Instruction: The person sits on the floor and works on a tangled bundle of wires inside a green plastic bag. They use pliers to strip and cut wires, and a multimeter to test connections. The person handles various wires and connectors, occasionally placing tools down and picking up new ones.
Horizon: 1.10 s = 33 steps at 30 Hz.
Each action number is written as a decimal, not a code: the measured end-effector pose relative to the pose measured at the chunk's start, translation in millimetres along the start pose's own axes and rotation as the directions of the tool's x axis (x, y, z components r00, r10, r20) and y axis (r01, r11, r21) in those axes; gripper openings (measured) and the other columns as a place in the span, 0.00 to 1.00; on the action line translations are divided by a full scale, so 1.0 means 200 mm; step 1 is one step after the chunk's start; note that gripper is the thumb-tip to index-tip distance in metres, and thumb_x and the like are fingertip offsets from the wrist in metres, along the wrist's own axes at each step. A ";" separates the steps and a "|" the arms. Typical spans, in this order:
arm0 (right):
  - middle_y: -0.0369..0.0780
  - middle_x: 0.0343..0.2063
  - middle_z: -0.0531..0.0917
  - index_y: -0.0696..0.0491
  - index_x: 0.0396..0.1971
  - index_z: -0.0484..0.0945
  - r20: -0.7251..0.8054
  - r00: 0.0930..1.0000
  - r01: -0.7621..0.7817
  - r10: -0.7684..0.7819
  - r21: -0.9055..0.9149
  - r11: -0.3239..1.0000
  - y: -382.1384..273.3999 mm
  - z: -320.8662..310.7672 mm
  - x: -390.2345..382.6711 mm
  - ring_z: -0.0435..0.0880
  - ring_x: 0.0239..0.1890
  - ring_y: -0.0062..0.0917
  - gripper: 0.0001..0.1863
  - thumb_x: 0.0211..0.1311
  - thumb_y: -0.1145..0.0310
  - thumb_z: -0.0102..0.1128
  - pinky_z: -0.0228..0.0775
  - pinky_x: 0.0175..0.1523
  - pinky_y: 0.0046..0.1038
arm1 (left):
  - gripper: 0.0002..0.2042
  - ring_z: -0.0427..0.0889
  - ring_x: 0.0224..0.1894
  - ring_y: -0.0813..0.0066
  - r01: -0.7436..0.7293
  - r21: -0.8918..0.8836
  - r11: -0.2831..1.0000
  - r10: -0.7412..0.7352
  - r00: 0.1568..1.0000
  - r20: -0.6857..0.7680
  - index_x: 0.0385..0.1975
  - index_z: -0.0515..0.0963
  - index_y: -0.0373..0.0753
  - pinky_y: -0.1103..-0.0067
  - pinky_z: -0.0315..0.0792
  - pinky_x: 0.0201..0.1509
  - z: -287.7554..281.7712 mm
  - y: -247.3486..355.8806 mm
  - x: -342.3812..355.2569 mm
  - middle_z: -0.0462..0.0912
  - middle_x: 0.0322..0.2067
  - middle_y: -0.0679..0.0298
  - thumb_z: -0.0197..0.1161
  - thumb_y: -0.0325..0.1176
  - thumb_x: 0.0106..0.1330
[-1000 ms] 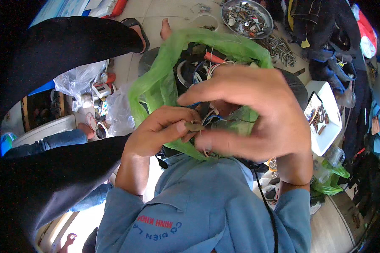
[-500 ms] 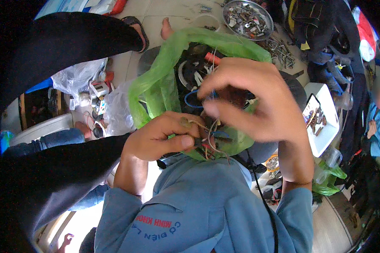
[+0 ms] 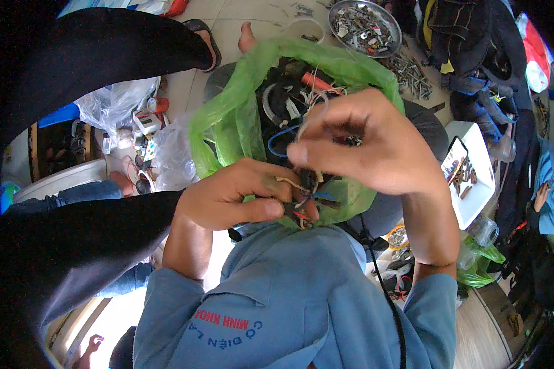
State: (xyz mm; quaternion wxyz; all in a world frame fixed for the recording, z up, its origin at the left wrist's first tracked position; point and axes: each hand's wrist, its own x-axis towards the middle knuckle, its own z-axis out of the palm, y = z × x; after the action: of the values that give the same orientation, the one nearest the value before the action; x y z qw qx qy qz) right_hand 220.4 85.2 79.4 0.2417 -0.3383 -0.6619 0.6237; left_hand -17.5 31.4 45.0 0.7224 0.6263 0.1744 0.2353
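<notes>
Over an open green plastic bag [image 3: 224, 117], my left hand [image 3: 224, 195] is closed on a small bundle of wires [image 3: 304, 212] with red, blue and pale strands. Its thumb presses from the near side; what the strands join to is partly hidden by the fingers. Beside it, on the right, my right hand [image 3: 381, 154] pinches a thin pale wire [image 3: 306, 118] between thumb and fingertips. Within the bag lie dark parts, a white curved piece [image 3: 269, 104], a loop of blue wire [image 3: 271, 146] and an orange-red tube [image 3: 317, 81].
A round metal tray [image 3: 364, 29] of small hardware stands beyond the bag, with loose bolts [image 3: 412, 77] beside it. At right is a white bin [image 3: 477, 178] with brown pieces. Clear plastic bags [image 3: 108, 111] lie left. Other people's legs [image 3: 117, 46] are close on the left.
My right hand's fingers have come together on the pale wire, now above the left hand. Pale strands that hung below the left hand no longer hang there. My left hand keeps its grip.
</notes>
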 end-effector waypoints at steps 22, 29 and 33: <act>0.37 0.30 0.77 0.51 0.31 0.86 0.045 0.886 0.401 -0.462 -0.574 0.714 -0.01 0.06 -0.25 0.77 0.31 0.31 0.13 0.41 0.72 0.76 0.68 0.34 0.31 | 0.11 0.82 0.48 0.52 0.069 0.121 0.990 -0.070 0.998 0.006 0.41 0.79 0.30 0.67 0.74 0.51 0.00 0.02 0.05 0.82 0.44 0.49 0.58 0.33 0.73; 0.41 0.31 0.77 0.55 0.30 0.80 0.141 0.890 0.456 -0.434 -0.336 0.824 0.01 -0.05 -0.19 0.78 0.32 0.36 0.11 0.47 0.73 0.74 0.69 0.35 0.33 | 0.14 0.84 0.41 0.53 0.039 0.180 0.983 -0.033 0.999 -0.035 0.42 0.80 0.30 0.68 0.75 0.45 0.02 0.05 0.10 0.83 0.37 0.51 0.56 0.38 0.74; 0.42 0.30 0.76 0.56 0.31 0.78 0.082 0.932 0.359 -0.354 -0.357 0.862 0.11 -0.04 -0.23 0.78 0.33 0.37 0.12 0.50 0.72 0.73 0.70 0.37 0.34 | 0.15 0.83 0.33 0.56 0.232 0.176 0.957 -0.232 0.972 -0.017 0.39 0.80 0.32 0.69 0.74 0.38 -0.04 0.04 0.14 0.82 0.29 0.54 0.55 0.40 0.75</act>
State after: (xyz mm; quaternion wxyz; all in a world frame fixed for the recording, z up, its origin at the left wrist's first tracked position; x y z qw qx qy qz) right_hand 260.0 56.8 63.7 0.2809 -0.2449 -0.8190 0.4363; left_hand 0.6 53.9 52.3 0.6870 0.6635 0.2655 0.1314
